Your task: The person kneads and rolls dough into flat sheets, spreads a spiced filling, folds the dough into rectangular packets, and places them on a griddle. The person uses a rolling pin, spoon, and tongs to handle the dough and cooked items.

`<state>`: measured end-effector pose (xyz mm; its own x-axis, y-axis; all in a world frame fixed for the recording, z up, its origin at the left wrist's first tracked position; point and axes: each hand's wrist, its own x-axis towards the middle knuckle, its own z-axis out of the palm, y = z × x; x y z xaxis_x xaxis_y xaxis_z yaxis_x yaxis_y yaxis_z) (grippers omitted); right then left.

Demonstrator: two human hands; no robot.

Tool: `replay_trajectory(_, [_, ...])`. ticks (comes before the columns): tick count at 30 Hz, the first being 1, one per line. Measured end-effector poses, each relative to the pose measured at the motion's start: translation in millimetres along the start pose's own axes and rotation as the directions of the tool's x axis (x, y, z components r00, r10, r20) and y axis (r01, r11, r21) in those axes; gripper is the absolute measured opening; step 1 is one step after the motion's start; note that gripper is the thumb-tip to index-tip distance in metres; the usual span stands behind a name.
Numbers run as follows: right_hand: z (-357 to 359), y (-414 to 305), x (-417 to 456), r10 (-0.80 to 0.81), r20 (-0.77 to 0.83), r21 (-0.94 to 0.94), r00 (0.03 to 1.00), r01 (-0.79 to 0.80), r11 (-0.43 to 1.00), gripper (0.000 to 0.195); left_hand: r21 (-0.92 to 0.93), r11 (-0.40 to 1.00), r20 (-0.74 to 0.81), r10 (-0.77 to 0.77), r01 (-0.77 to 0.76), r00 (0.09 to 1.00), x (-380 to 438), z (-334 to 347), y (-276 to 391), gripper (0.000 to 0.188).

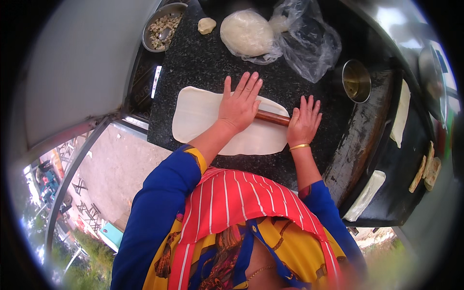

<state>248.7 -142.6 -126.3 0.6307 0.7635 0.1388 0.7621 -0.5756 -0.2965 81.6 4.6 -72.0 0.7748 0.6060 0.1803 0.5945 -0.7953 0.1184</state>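
A thin sheet of rolled dough (pixel 201 116) lies flat on the black speckled stone slab (pixel 192 69) before me. Across it runs a dark wooden rolling pin (pixel 272 117), its left part hidden beneath my left hand (pixel 241 103). That hand lies palm down over the pin, its fingers stretched out past the far edge of the dough. My right hand (pixel 304 121), with a gold bangle at the wrist, rests flat over the pin's right end, just beyond the dough. Neither hand has its fingers wrapped around the pin.
Behind the dough sit a small dough ball (pixel 207 26) and a large dough lump (pixel 248 33) in a clear plastic bag (pixel 308 43). A metal bowl of chopped filling (pixel 163 30) stands far left. On the right are a metal cup of oil (pixel 356 81) and a griddle (pixel 400 170) with several flatbreads (pixel 366 195).
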Motion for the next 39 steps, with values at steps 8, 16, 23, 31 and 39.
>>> replay_trajectory(8, [-9,-3,37,-0.061,-0.144,0.02,0.988,0.065,0.998,0.046,-0.064,0.99,-0.106,-0.134,0.128,0.985,17,3,3,0.058])
replay_trajectory(16, [-25,3,-25,0.008,-0.107,0.06,0.994,-0.001,0.998,0.045,-0.024,0.998,-0.03,-0.062,0.061,0.998,-27,-8,3,0.059])
replay_trajectory(23, [-31,7,-77,-0.055,0.034,0.01,0.998,0.055,0.998,0.049,-0.047,0.996,0.12,0.08,-0.075,0.99,-81,-9,12,0.059])
replay_trajectory(31, [-33,1,-72,-0.085,0.014,-0.027,0.996,0.086,0.996,0.047,-0.025,0.993,0.114,0.12,-0.118,0.986,-78,-13,18,0.053])
replay_trajectory(39, [-49,5,-145,-0.093,0.095,-0.045,0.991,0.098,0.994,0.047,-0.112,0.971,0.149,0.228,-0.213,0.962,-137,-26,30,0.05])
